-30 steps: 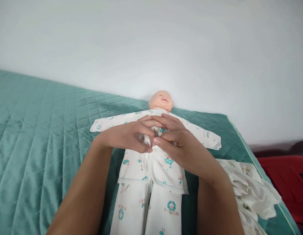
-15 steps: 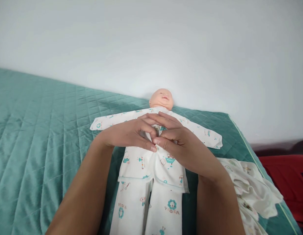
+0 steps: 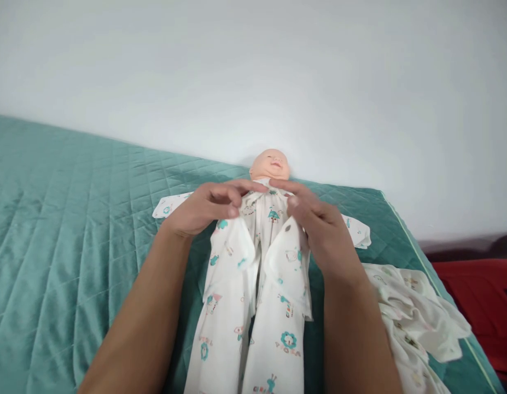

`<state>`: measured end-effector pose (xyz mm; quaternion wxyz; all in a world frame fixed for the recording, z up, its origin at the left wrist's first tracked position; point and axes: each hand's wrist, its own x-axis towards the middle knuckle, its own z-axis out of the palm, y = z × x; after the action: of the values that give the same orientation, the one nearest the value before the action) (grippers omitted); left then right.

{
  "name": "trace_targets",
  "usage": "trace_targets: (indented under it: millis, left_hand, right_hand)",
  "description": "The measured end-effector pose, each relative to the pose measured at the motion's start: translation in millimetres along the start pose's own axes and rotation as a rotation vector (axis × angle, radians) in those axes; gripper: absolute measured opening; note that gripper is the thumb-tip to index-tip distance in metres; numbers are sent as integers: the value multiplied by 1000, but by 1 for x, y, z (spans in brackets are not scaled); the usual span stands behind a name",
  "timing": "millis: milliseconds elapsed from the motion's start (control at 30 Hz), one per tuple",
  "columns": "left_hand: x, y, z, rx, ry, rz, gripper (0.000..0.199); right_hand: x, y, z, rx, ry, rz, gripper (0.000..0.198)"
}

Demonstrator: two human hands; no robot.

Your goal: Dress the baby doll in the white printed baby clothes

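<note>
A baby doll (image 3: pixel 270 164) lies on its back, dressed in a white printed baby shirt (image 3: pixel 226 257) and matching trousers (image 3: pixel 273 350). The shirt's two front panels are parted and folded outward, baring gathered printed cloth at the doll's middle. My left hand (image 3: pixel 208 205) pinches the left panel's edge between thumb and fingers. Opposite it, my right hand (image 3: pixel 319 219) grips the right panel near its edge, where a small dark round spot shows. Both forefingers reach toward each other below the doll's neck. My hands cover much of the shirt's sleeves.
Under the doll spreads a green quilted bedcover (image 3: pixel 85 219), meeting a pale wall (image 3: pixel 253 71) behind the head. Crumpled white printed clothes (image 3: pixel 421 312) lie by my right forearm at the bed's edge. Beyond that edge is a red object (image 3: pixel 470 295).
My hands were together over the doll's middle with the shirt front lying down. They have now moved apart, and the two front panels are lifted and spread outward.
</note>
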<state>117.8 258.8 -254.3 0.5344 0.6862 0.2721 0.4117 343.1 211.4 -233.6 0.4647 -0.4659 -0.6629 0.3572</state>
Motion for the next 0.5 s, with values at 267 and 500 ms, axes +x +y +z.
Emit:
trace_targets:
  millis: [267,500]
  left_hand:
    - [8,3,17,258,422,-217,38]
    - [5,12,14,503,310,-361,29]
  right_hand:
    - [11,29,5,-178,404,261,30]
    - [11,32,-7,-326,291,317,28]
